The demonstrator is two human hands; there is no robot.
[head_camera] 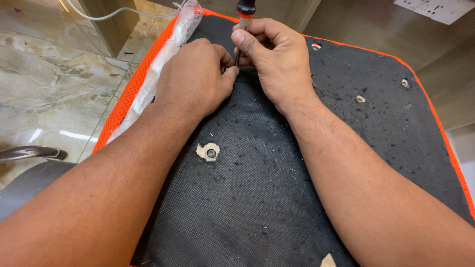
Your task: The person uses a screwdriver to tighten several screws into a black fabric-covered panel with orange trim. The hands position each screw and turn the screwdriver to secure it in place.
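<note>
Head view, right hand: your right hand (277, 62) is closed around a screwdriver (244, 17), thumb pressed along its shaft, the black and orange handle sticking out above your fist.
Head view, left hand: your left hand (195, 79) is curled shut, fingertips pinched at the screwdriver's tip; what they pinch you cannot tell.
Screwdriver: it stands nearly upright, its tip down on the black fabric between your two hands, which touch each other there.
Seat underside: the black fabric panel (257, 198) lies under both forearms, edged with orange mesh (126, 96).
Holes: a torn hole with a metal insert (210, 152) sits near your left wrist; smaller holes (360, 99) lie to the right.
Plastic wrap: clear plastic (166, 54) runs along the left edge.
Floor: marble tile (44, 84) on the left.
</note>
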